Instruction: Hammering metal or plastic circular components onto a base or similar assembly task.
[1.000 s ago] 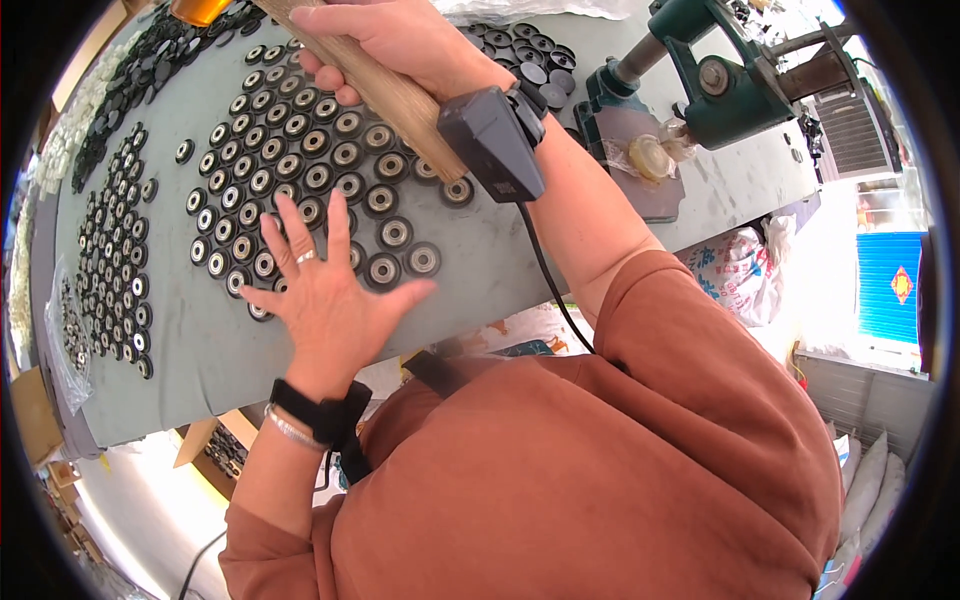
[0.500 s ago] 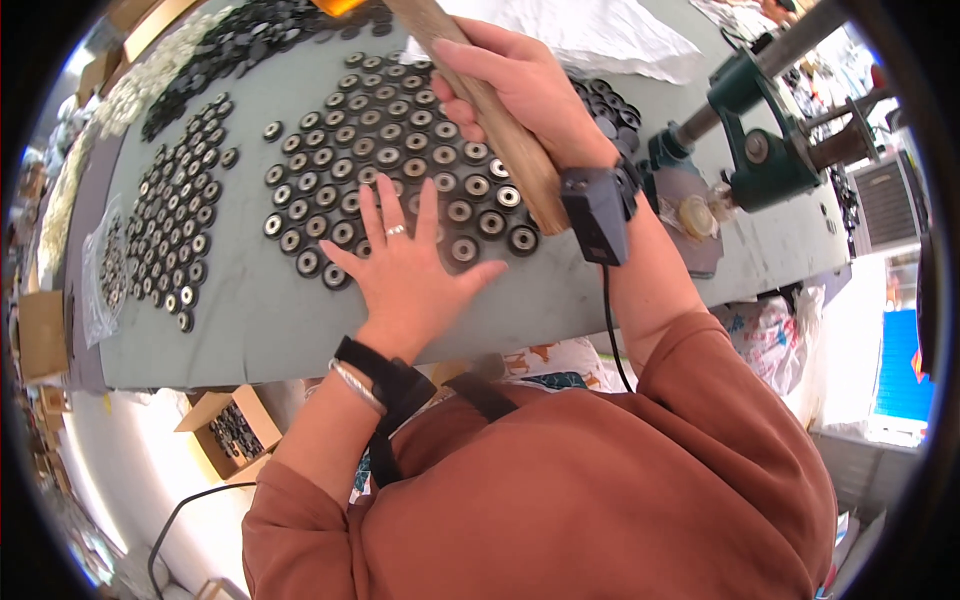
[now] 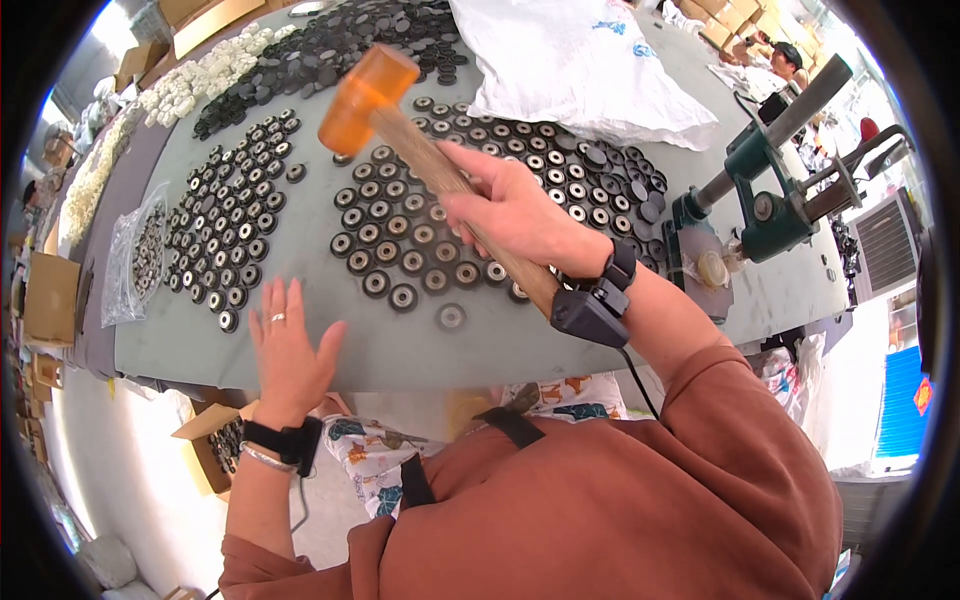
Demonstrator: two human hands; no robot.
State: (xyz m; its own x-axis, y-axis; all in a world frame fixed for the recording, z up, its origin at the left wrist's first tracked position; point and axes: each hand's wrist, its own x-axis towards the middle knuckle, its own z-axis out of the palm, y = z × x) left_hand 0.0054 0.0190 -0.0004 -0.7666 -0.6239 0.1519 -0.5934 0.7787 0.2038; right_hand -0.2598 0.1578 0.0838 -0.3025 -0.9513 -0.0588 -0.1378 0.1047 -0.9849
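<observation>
My right hand (image 3: 515, 215) is closed round the wooden handle of a mallet (image 3: 415, 148) with an orange head. The mallet is raised over a large group of black rollers (image 3: 413, 204) with metal bearing centres, spread flat on the grey-green table (image 3: 420, 362). My left hand (image 3: 292, 345) is empty, thumb apart from the fingers, at the table's front edge. Just beyond its fingertips lies a second group of black rollers (image 3: 232, 213). Part of the large group is hidden behind my right hand and the mallet handle.
A green press (image 3: 765, 205) stands at the right. Behind the rollers lie a white sack (image 3: 590, 75), a heap of black discs (image 3: 340, 48) and white pieces (image 3: 215, 65). A clear bag (image 3: 125, 285) of small metal parts rests at left. A cardboard box (image 3: 205, 455) sits below the table edge.
My left hand has moved left, off the large roller group, toward the front edge. The mallet's head has come fully into view, with my right hand lower in the picture. The view has shifted.
</observation>
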